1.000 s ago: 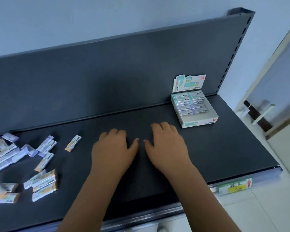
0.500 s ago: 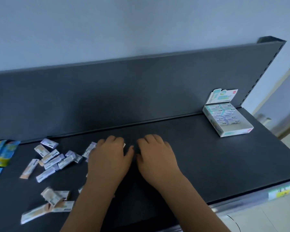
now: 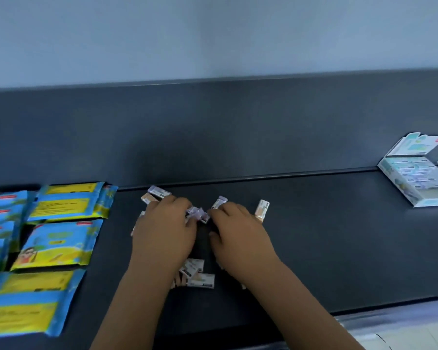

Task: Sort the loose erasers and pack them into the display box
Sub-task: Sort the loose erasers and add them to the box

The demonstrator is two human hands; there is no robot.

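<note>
Evidently light and stiff (wrappers likely slick), the erasers [image 3: 199, 214] lie on the shelf [image 3: 326, 243], well apart from the display box [image 3: 412, 184]; left hand [image 3: 165, 231] and right hand [image 3: 239, 238] pinch a cluster with curled fingers; long sides suit gripping

The shelf [image 3: 339, 248] is a flat charcoal grey, and its back panel [image 3: 213, 127] is the same dark grey, under a pale blue-grey wall [image 3: 213, 34]. The loose erasers [image 3: 200, 280] wear white sleeves with small dark print. A lilac-ended eraser [image 3: 219, 202] lies near a peach-ended eraser [image 3: 261, 210]. The display box [image 3: 430, 202] is white with mint-green print. Its lid [image 3: 412, 147] carries pale teal shapes and a red mark in one corner. The packed erasers [image 3: 415, 170] show mint and lilac bands. The packets [image 3: 68, 203] are bright blue with yellow panels and small red tabs. The cartoon packet [image 3: 61, 238] bears a figure in orange on yellow.
</note>
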